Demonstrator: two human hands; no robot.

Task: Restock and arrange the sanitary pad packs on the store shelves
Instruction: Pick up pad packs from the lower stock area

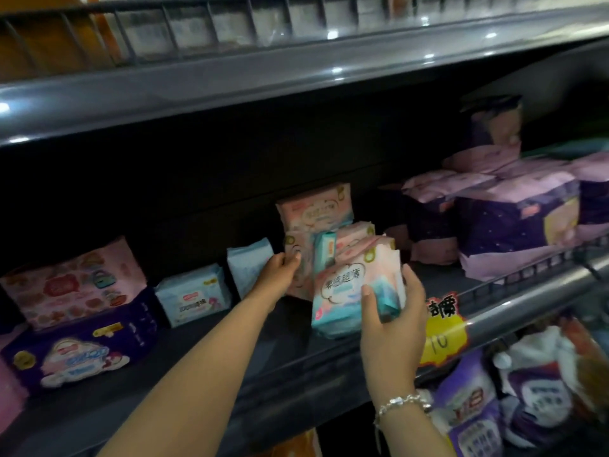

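Both hands clamped on soft, glossy pad packs: right hand (392,319) round pink-teal pack (342,291), left hand (280,270) on pink pack (298,255)

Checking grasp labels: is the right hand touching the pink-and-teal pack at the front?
Touching. The head view shows the right hand with its thumb across the front of the pink-and-teal pack and its fingers wrapped round the pack's right side.

the scene is dim, the shelf recess (197,179) nearly black, while overhead light leaves small glare spots on the grey shelf edge (230,84). packs at the right (514,225) look soft and blurred, and the wide-angle lens bows the shelves toward the frame edges.
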